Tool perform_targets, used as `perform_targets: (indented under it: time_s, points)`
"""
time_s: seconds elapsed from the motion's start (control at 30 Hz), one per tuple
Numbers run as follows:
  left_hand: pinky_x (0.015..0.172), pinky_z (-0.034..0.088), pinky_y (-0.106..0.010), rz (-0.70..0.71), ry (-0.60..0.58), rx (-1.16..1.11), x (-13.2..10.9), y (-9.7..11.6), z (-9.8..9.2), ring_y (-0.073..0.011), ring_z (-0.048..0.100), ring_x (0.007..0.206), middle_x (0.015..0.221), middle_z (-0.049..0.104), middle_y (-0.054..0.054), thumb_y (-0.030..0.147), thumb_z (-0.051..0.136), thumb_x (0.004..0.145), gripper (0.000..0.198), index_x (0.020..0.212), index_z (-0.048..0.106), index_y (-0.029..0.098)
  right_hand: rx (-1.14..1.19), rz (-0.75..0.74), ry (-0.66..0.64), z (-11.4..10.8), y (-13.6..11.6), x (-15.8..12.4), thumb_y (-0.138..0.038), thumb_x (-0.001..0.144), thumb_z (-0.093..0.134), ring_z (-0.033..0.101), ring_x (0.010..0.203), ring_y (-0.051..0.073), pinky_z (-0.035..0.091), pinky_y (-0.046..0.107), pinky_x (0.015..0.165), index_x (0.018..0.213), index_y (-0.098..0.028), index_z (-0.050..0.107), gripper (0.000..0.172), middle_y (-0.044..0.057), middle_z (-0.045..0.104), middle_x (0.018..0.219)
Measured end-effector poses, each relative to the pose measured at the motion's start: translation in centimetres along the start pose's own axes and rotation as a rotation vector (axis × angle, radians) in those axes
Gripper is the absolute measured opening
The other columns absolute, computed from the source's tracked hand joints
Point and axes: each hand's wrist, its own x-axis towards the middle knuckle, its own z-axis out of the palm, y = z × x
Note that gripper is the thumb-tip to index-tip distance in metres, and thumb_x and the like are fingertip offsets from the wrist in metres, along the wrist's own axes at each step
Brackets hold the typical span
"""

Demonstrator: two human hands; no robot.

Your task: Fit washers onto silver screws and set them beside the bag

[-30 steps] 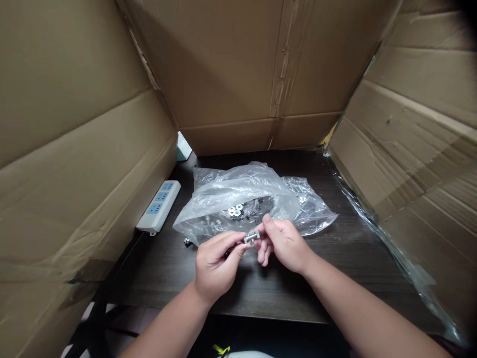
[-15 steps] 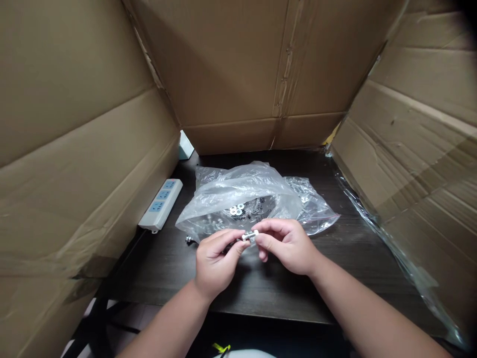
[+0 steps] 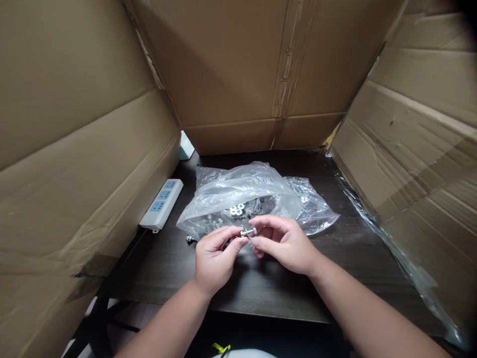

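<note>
A small silvery bolt (image 3: 248, 232) lies crosswise between my two hands, with wider pieces at both ends. My left hand (image 3: 218, 256) pinches its left end between thumb and forefinger. Around the right end, the thumb and forefinger of my right hand (image 3: 285, 243) curl above and below it; how firmly they touch it is hard to see. Just beyond my fingertips, a clear plastic bag (image 3: 257, 185) lies with its mouth towards me. Inside are several pale washers (image 3: 237, 209) and small dark pieces (image 3: 257, 205). Left of my left hand lies another bolt-like piece (image 3: 190, 239).
Cardboard walls (image 3: 238, 74) enclose the dark tabletop (image 3: 276, 298) at the back and both sides. A white power strip (image 3: 161, 206) lies along the left wall. Another clear bag (image 3: 320, 211) lies at the right, partly under the first.
My right fingers have shifted slightly left and spread around the bolt's end, leaving more of the bolt visible. My left hand keeps its pinch.
</note>
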Motion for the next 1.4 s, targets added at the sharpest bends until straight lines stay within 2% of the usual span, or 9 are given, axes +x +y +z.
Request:
perform_targets:
  time_s: [0.1,0.27,0.43,0.53,0.7,0.8,0.93,1.23,1.4]
  points:
    - [0.065,0.055,-0.022,0.027,-0.017,0.011,0.01,0.06,-0.06,-0.0154,0.068,0.07,0.079,0.074,-0.003,0.015,0.069,0.076,0.011,0.084,0.074,0.02,-0.012,0.003,0.024,0.1,-0.01,-0.07,-0.027,0.075,0.072,0.061,0.056,0.012,0.053,0.026,0.053,0.09,-0.016,0.064,0.02,0.0,0.062,0.069]
    - [0.06,0.054,-0.022,0.055,-0.028,0.036,0.01,0.17,-0.11,-0.0154,0.068,0.066,0.075,0.073,-0.003,0.016,0.069,0.075,0.008,0.081,0.074,0.019,-0.136,0.019,-0.021,-0.13,-0.32,-0.32,-0.034,0.078,0.069,0.057,0.048,0.011,0.048,0.023,0.046,0.083,-0.014,0.065,0.021,-0.001,0.059,0.06]
    - [0.059,0.055,-0.023,0.061,-0.026,0.019,0.07,0.18,0.08,-0.0156,0.068,0.065,0.073,0.073,-0.004,0.015,0.071,0.073,0.01,0.082,0.074,0.018,-0.248,0.092,-0.068,-0.43,-0.07,-0.26,-0.053,0.087,0.051,0.049,0.038,0.008,0.038,0.019,0.038,0.065,-0.014,0.058,0.046,-0.002,0.051,0.045]
    - [0.06,0.055,-0.023,0.035,-0.009,0.017,0.08,0.16,0.13,-0.0159,0.068,0.066,0.074,0.073,-0.004,0.016,0.071,0.073,0.009,0.081,0.074,0.018,-0.18,0.143,-0.07,-0.57,0.18,-0.06,-0.061,0.09,0.037,0.053,0.04,0.01,0.042,0.02,0.038,0.07,-0.013,0.057,0.056,0.001,0.055,0.053]
    - [0.062,0.057,-0.025,-0.03,0.073,0.01,0.03,0.01,0.11,-0.0171,0.069,0.067,0.076,0.074,-0.004,0.02,0.073,0.072,0.01,0.081,0.075,0.018,-0.059,0.009,-0.029,-0.45,-0.16,-0.12,-0.042,0.081,0.066,0.062,0.059,0.012,0.053,0.026,0.053,0.107,-0.017,0.057,0.037,0.003,0.06,0.082]
    - [0.064,0.058,-0.026,-0.046,0.066,0.013,-0.03,-0.11,0.09,-0.0178,0.07,0.069,0.078,0.074,-0.004,0.021,0.072,0.072,0.01,0.081,0.075,0.019,-0.03,-0.048,-0.004,-0.18,-0.28,-0.27,-0.027,0.073,0.074,0.063,0.063,0.012,0.055,0.027,0.058,0.103,-0.019,0.061,0.033,0.003,0.061,0.088]
    - [0.062,0.056,-0.024,-0.013,0.034,0.011,-0.08,-0.17,0.05,-0.0164,0.069,0.068,0.076,0.074,-0.003,0.019,0.072,0.073,0.009,0.082,0.075,0.019,-0.044,-0.042,0.029,0.05,-0.34,-0.21,-0.028,0.075,0.071,0.063,0.058,0.013,0.054,0.027,0.055,0.089,-0.016,0.066,0.019,0.003,0.063,0.083]
    - [0.062,0.054,-0.023,0.108,-0.007,0.075,-0.26,-0.05,-0.05,-0.0155,0.067,0.065,0.074,0.072,-0.004,0.017,0.07,0.075,0.009,0.082,0.074,0.019,-0.046,0.134,-0.038,-0.36,-0.68,-0.16,-0.04,0.077,0.069,0.056,0.044,0.01,0.047,0.022,0.045,0.079,-0.013,0.063,0.028,-0.002,0.058,0.05]
    - [0.06,0.054,-0.023,0.102,0.016,0.076,-0.3,-0.18,0.1,-0.0151,0.067,0.065,0.073,0.072,-0.004,0.016,0.071,0.073,0.009,0.081,0.074,0.019,-0.089,0.191,-0.045,-0.58,-0.11,0.07,-0.059,0.086,0.047,0.051,0.036,0.009,0.039,0.019,0.035,0.066,-0.013,0.057,0.052,-0.001,0.055,0.047]
